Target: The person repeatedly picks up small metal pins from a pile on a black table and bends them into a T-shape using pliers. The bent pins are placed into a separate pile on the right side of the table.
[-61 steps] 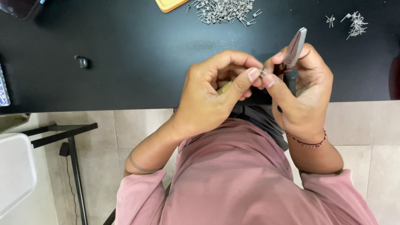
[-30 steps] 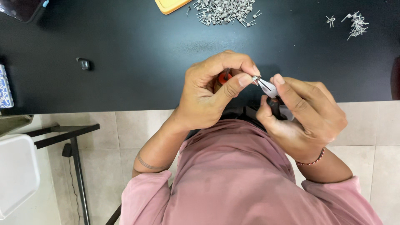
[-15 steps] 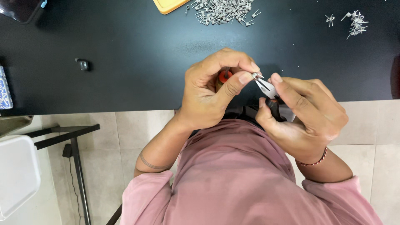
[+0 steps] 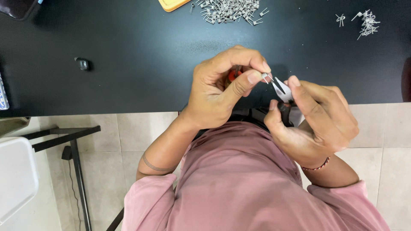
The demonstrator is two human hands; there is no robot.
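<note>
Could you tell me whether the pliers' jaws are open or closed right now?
Closed: the pliers in the right hand taper to one tip at a small metal piece pinched by the left hand.

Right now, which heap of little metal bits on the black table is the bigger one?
The heap at the top middle, beside the yellow tray corner, is bigger and densely packed. The heap at top right is only a sparse handful.

Hands meet at the near edge of the table [image 4: 128, 51], centre-right.
Left hand [image 4: 222, 87] sits left of right hand [image 4: 317, 122], pliers [image 4: 282, 90] between them, tips touching the left fingertips. Pile of small metal parts [image 4: 229, 9] at far edge, tray corner [image 4: 173, 4] left of it. Smaller parts cluster [image 4: 364, 21] far right. Small clip [image 4: 82, 64] well left. Stool frame [image 4: 64, 137] on the floor near left.
</note>
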